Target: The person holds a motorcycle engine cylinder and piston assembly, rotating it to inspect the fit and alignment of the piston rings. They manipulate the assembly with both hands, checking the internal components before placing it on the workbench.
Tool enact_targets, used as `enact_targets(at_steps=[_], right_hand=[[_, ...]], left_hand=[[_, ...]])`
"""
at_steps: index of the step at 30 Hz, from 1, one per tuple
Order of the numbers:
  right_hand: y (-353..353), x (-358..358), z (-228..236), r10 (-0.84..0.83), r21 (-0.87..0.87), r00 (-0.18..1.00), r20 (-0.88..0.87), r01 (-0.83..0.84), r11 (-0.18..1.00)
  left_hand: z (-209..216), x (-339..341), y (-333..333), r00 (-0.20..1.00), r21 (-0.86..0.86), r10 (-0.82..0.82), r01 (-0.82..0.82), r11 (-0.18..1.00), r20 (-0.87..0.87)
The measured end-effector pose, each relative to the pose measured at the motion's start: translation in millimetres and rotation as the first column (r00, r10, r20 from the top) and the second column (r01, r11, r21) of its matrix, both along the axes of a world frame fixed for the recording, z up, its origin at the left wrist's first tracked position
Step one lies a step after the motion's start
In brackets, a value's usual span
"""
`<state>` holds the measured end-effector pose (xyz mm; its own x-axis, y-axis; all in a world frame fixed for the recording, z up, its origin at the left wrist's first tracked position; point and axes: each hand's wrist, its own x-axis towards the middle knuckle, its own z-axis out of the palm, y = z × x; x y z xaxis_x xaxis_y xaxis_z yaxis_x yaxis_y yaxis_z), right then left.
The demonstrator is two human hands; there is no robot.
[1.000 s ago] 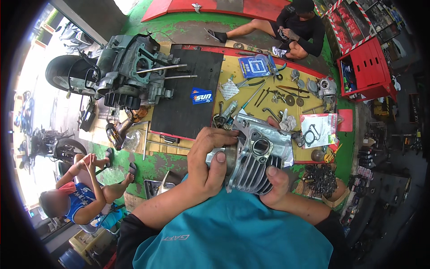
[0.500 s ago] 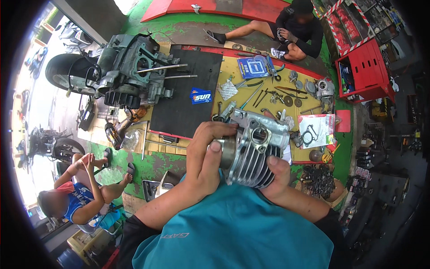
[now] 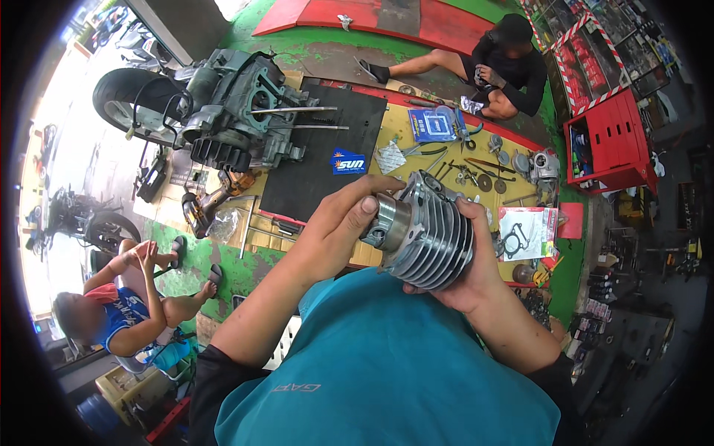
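In front of my chest is a finned metal engine cylinder (image 3: 435, 245), tilted on its side. Out of its left end sticks a shiny piston (image 3: 387, 221), with the pin hole showing. My left hand (image 3: 338, 223) grips the piston from the left, thumb on its near side and fingers reaching over the top. Wrapped round the cylinder's right side, my right hand (image 3: 480, 275) supports it from below, with some fingers hidden behind the fins.
Ahead, a low work table (image 3: 320, 171) bears an engine block with wheel (image 3: 230, 111), pliers (image 3: 424, 152), a cordless impact driver (image 3: 216, 201), a gasket pack (image 3: 524, 232) and a cylinder head (image 3: 544, 167). One person sits at far right, another at left. A red tool cabinet (image 3: 613, 141) stands right.
The cylinder has turned in my hands, so its fins and more of the piston show. My right hand has shifted up round its right side. The view has shifted slightly.
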<state>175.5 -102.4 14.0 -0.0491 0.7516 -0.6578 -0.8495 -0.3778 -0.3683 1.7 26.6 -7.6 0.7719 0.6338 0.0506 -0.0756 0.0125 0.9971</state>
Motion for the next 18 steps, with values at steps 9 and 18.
enact_targets(at_steps=[9, 18], right_hand=[[-1, -5, -7, 0.054, -0.075, 0.988, -0.142, -0.065, 0.995], [-3, -11, -11, 0.043, -0.109, 0.984, -0.174, -0.063, 0.992]], left_hand=[[-26, 3, -6, 0.998, 0.103, 0.038, -0.042, 0.994, 0.043], [-31, 2, -8, 1.0, 0.007, 0.017, -0.017, 1.0, 0.025]])
